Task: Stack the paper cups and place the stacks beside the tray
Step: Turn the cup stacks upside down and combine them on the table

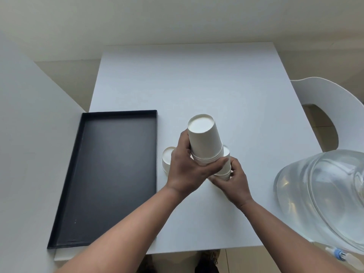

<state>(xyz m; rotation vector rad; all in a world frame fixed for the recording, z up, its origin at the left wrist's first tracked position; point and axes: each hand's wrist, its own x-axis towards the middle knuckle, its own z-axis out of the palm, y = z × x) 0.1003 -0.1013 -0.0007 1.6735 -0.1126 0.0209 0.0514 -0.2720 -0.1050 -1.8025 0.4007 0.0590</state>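
Note:
My left hand point(186, 168) grips an upside-down stack of white paper cups point(204, 137) around its rims, raised above the table. Behind and below it stands a second inverted stack of cups point(226, 166), and my right hand point(234, 183) holds that one near its base on the table. A third white cup or short stack point(167, 157) sits upside down just right of the black tray point(110, 174), partly hidden by my left hand. The tray lies empty at the left of the white table point(197, 85).
A large clear water bottle point(325, 196) leans over the table's right front corner. A white chair point(334, 107) stands at the right edge. A second white surface point(29, 134) adjoins on the left, under part of the tray.

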